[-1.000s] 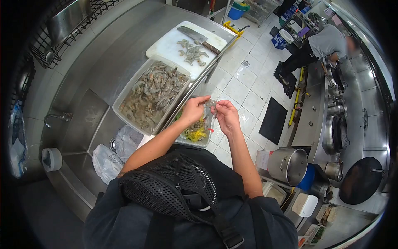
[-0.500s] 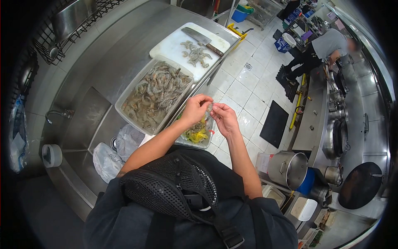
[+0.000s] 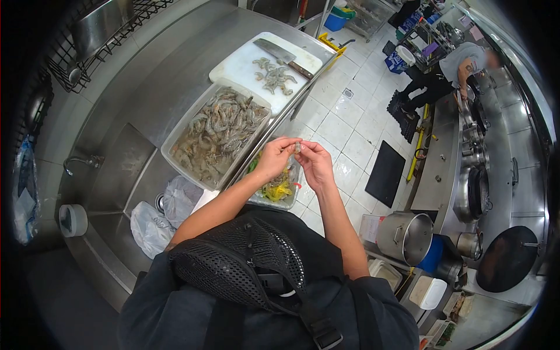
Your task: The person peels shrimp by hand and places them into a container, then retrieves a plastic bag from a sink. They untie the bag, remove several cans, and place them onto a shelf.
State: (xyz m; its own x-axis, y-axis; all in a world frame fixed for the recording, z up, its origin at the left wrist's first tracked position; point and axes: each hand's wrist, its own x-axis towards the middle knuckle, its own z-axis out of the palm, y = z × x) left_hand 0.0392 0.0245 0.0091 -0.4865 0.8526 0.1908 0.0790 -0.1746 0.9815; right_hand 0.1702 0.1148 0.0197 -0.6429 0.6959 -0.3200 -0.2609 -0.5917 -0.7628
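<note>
Shrimp pinched between fingertips of left hand and right hand, fingers closed on it, raised over scrap tub off the counter's front edge, likely so shell drops in | tray holds raw shrimp | board: 1 cleaver, few shrimp

A cleaver lies on a white cutting board beside a few peeled shrimp. Across the tiled floor, another person bends at the stove near a black wok and steel pot.
</note>
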